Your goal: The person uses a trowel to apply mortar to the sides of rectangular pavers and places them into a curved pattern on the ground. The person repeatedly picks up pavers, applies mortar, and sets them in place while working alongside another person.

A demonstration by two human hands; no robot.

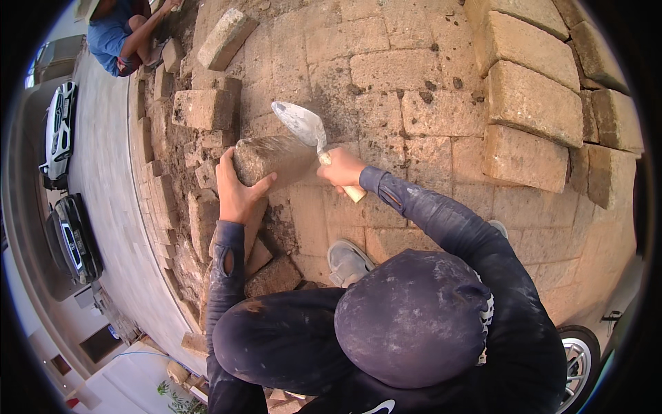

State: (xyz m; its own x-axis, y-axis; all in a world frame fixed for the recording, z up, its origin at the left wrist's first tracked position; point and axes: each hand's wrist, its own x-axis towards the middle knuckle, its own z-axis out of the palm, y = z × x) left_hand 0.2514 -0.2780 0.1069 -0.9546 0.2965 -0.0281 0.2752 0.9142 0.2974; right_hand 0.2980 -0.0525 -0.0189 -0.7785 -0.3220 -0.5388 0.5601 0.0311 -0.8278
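A brown paving brick is tilted up in front of me, its right part smeared by motion. My left hand grips its left end, thumb on the near side and fingers on the far side. In my right hand is a pointed trowel, the fingers wrapped round its pale wooden handle. The trowel's grey-white blade points up and left, beside the brick's far right side; whether the two touch I cannot tell. Below the left hand, more loose bricks lie partly hidden by my arm and knee.
Stacked bricks stand on the right. Loose bricks line a strip of dark soil to the left. Paving with scattered clods spreads ahead. Another person crouches at the far left. Parked cars and a wheel show at the edges.
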